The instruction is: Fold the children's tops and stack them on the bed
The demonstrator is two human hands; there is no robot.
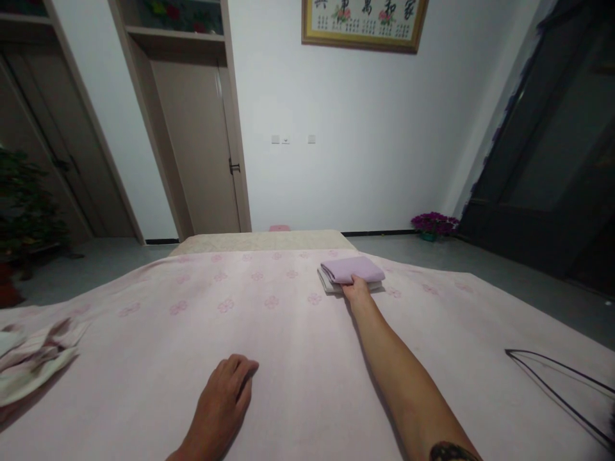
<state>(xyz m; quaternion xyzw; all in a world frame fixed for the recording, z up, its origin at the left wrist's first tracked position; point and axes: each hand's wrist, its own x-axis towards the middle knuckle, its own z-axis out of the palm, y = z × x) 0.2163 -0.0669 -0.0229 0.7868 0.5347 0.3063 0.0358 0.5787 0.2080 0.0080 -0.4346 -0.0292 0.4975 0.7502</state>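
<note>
My right hand [356,289] reaches far forward, with its thumb on the near edge of a folded lilac cloth [353,269] and its other fingers hidden beneath. Under that cloth lies a folded grey-white cloth [332,288], its edges showing at the left and front. My left hand [225,392] rests on the pink flower-patterned sheet [288,339], nearer to me, its fingers loosely curled down and nothing visible in them. The left fingertips are out of sight.
A crumpled pale fabric heap [38,358] lies at the left edge. A thin black cord loop [542,378] is on the sheet at right. Beyond the sheet is a beige surface [264,241]. A potted plant [24,205] stands left, purple flowers [434,223] far right.
</note>
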